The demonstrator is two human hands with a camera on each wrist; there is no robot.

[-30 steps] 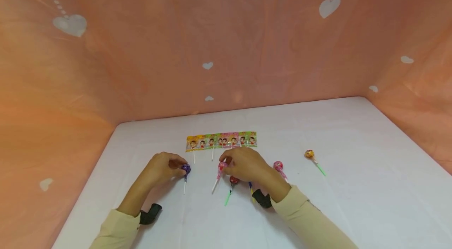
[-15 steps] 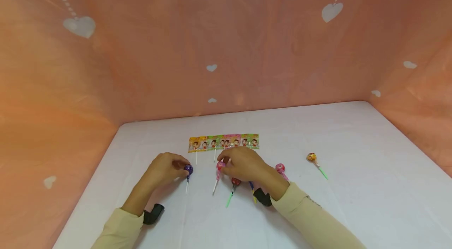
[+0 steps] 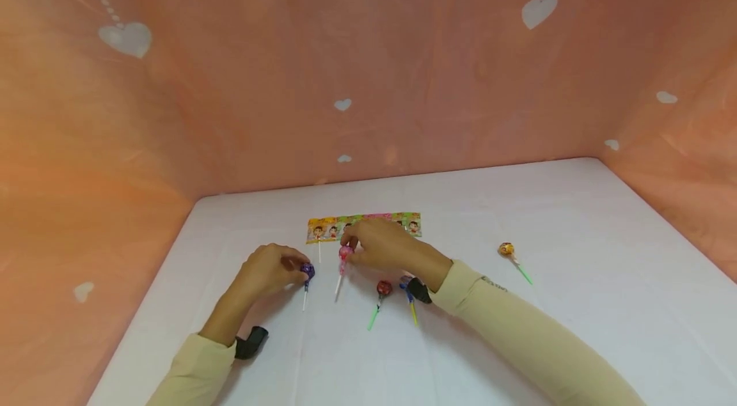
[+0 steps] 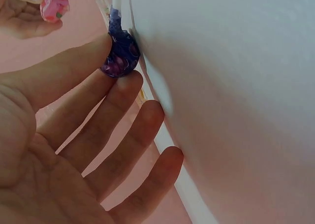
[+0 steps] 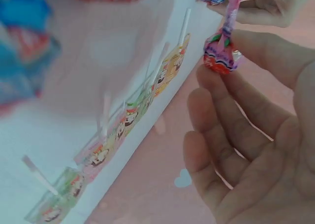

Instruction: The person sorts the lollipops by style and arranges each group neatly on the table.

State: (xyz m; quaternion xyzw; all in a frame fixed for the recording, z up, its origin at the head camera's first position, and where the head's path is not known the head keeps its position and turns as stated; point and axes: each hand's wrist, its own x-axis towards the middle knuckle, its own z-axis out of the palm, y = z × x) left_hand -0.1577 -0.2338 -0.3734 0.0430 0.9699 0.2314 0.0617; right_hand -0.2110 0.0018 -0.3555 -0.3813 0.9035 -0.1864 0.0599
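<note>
In the head view my left hand (image 3: 267, 275) pinches the round head of a purple-wrapped lollipop (image 3: 308, 272) between thumb and fingers; its white stick points toward me. The left wrist view shows thumb and index finger on that purple wrapper (image 4: 120, 56), the other fingers spread apart. To its right, my right hand (image 3: 382, 245) pinches a pink lollipop (image 3: 345, 252) by its head, white stick down toward me. Seen from the right wrist, the pink and red wrapper (image 5: 220, 56) sits between thumb and fingertips. That hand partly covers a row of flat packets.
Flat lollipop packets (image 3: 322, 229), orange, green and pink, lie in a row behind the hands. A red lollipop (image 3: 384, 288) with a green stick and a blue lollipop (image 3: 410, 294) with a yellow stick lie nearer. A yellow lollipop (image 3: 507, 249) rests far right.
My right hand has moved left and away from me with the pink lollipop, closer to the purple one. Its arm now hides another pink lollipop. The left hand stays about where it was.
</note>
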